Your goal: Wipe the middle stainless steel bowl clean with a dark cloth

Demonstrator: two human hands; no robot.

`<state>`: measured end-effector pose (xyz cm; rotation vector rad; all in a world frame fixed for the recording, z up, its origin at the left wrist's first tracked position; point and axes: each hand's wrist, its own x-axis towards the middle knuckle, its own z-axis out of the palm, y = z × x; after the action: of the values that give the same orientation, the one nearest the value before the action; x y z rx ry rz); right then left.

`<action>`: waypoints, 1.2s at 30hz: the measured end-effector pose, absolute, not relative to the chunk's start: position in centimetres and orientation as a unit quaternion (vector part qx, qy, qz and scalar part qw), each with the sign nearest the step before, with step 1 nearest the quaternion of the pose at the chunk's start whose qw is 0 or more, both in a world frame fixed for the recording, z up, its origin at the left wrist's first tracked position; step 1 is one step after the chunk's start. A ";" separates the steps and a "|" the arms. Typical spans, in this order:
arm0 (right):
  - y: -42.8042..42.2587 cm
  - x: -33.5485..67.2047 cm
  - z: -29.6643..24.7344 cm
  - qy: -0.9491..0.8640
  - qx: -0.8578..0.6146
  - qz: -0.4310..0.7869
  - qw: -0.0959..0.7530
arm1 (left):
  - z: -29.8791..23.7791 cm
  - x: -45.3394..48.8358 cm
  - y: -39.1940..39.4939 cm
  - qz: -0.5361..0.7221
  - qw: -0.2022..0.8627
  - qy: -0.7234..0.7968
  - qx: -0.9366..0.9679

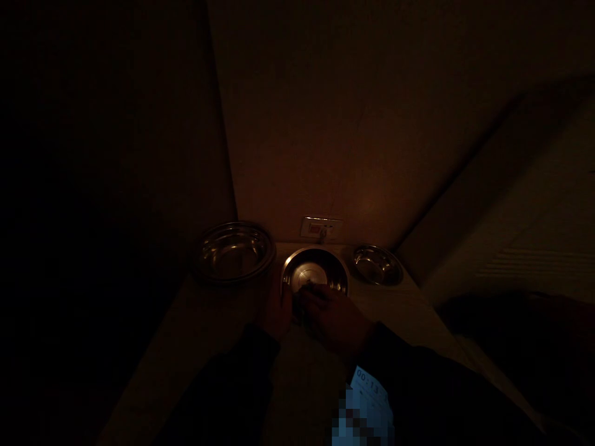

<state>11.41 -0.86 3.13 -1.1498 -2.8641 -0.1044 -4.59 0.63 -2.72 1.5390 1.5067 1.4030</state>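
bowl (335,270), left hand (275,314) at rim, right hand (335,319) over it, fingers' grip unclear

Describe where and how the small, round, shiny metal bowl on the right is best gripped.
Probably by its near rim, pinched from the person's side and slightly above. The bowl stands upright, open mouth up, with that edge facing the person, while the flat brown wall stands close behind its far edge.
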 end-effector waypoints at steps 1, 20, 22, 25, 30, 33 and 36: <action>-0.7 11.2 3.0 -0.931 -0.364 -0.029 0.033 | -2.7 -4.6 0.6 0.524 0.280 0.563 0.574; 1.5 11.0 3.0 -0.890 -0.446 -0.088 0.031 | -2.8 -4.3 0.2 0.532 0.284 0.562 0.567; 1.5 10.4 2.7 -0.891 -0.445 -0.081 0.040 | -2.7 -4.2 0.3 0.529 0.286 0.568 0.562; 0.7 9.6 2.8 -0.917 -0.393 -0.026 0.063 | -2.7 -4.1 0.4 0.538 0.273 0.568 0.560; -1.0 10.2 4.4 -0.926 -0.369 0.066 0.040 | -3.2 -4.3 0.5 0.542 0.261 0.564 0.565; -1.7 11.6 5.4 -0.927 -0.374 0.036 -0.023 | -3.4 -4.3 0.4 0.536 0.264 0.564 0.570; -2.1 12.4 5.5 -0.928 -0.370 0.006 -0.049 | -3.1 -4.1 0.3 0.516 0.267 0.571 0.580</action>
<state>12.37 -2.05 5.47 -1.1986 -3.0096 0.0206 -4.14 0.30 -3.08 1.5660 1.5395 1.3919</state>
